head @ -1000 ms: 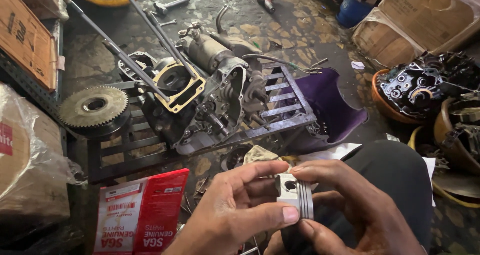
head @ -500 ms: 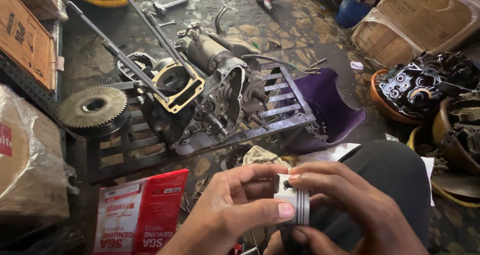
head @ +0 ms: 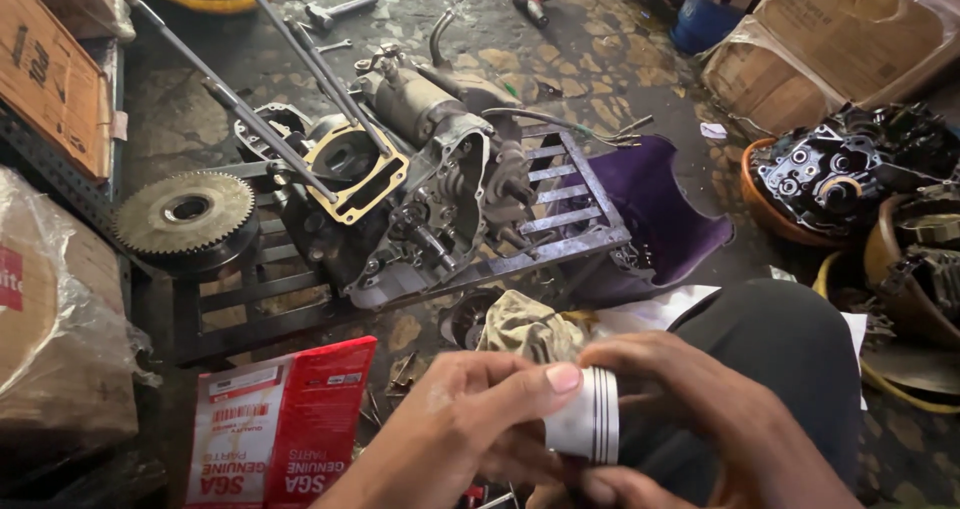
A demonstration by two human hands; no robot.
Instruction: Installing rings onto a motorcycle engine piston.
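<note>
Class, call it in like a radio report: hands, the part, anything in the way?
Left hand and right hand both grip the piston, ringed end rightward. Held over the knee, apart from the engine block. Nothing between.

A flat red-and-white packet (head: 280, 434) lies bottom left; brown cartons stand far left (head: 45, 74) and top right (head: 840, 44).

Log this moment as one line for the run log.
left hand: holds piston | right hand: on piston | engine on rack ahead
</note>
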